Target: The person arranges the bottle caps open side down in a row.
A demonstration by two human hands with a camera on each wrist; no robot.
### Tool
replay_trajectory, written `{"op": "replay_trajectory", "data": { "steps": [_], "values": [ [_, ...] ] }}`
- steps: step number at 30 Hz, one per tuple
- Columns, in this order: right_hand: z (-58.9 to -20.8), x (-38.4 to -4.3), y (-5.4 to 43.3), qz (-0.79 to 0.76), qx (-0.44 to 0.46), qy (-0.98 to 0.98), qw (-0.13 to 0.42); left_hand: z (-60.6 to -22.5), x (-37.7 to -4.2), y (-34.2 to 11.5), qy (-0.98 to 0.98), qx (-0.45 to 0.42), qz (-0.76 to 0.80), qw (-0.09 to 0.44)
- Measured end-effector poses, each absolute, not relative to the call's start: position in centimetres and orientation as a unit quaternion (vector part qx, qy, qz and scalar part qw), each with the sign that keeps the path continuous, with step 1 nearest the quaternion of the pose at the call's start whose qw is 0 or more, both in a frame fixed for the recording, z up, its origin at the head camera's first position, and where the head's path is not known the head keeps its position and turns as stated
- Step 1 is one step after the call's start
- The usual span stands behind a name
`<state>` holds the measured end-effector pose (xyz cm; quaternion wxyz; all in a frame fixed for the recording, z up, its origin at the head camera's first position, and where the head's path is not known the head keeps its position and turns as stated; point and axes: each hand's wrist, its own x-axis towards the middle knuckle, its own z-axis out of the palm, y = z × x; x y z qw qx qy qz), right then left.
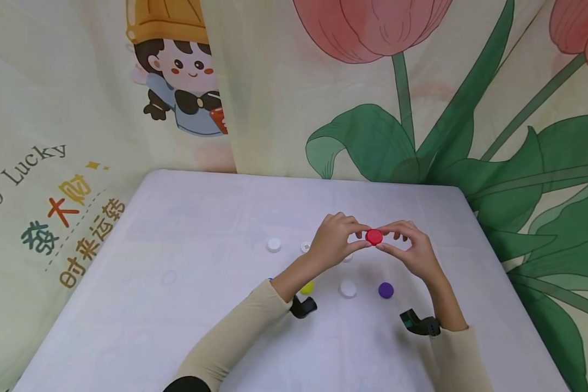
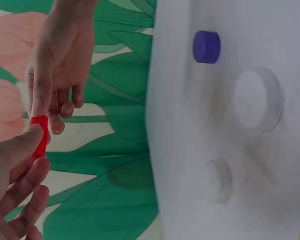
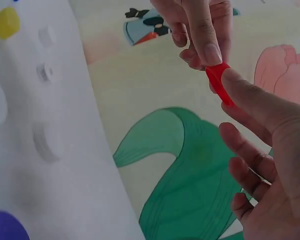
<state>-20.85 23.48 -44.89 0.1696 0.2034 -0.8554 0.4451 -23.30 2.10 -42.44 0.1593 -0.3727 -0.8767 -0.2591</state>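
Observation:
A small round red bottle cap [image 1: 374,237] is held up above the table between the two hands. My left hand [image 1: 335,240] pinches its left side between thumb and forefinger. From the opposite side, my right hand [image 1: 414,251] grips it in the same way, its other fingers loosely bent. Both wrist views show the red cap edge-on, with thumbs pressed on it. On the table below lie a purple cap [image 1: 385,290], a large white cap [image 1: 347,289] and a yellow cap [image 1: 306,287]. The left forearm hides most of a blue thing [image 1: 270,279].
Further back lie a white cap [image 1: 274,245] and a smaller white ring-like cap [image 1: 306,247]. Another white cap [image 1: 348,258] is partly covered by the left hand. A white cloth covers the table [image 1: 201,218]; a printed curtain [image 1: 269,109] hangs behind its far edge.

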Motion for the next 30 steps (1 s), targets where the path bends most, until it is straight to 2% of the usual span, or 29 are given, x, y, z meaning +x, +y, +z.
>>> {"op": "replay_trajectory", "data": {
  "steps": [8, 11, 21, 26, 30],
  "values": [
    [-49.1, -23.0, 27.2, 0.411, 0.139, -0.901, 0.018, -47.2, -25.8, 7.0, -0.922, -0.354, -0.12, 0.105],
    [-50.9, -23.4, 28.1, 0.408, 0.126, -0.904, -0.015, -48.5, -25.9, 8.4, -0.933, -0.343, -0.064, 0.092],
    [-53.5, -23.8, 28.7, 0.373, 0.099, -0.922, -0.015, -50.6, -26.2, 10.9, -0.949, -0.312, 0.011, 0.032],
    [-53.8, -24.0, 28.3, 0.348, 0.114, -0.931, 0.006, -50.9, -26.2, 10.9, -0.952, -0.303, 0.023, 0.023],
    [-53.3, -23.9, 27.8, 0.328, 0.104, -0.939, -0.001, -50.8, -26.1, 10.2, -0.955, -0.294, 0.01, 0.027]
  ]
}}
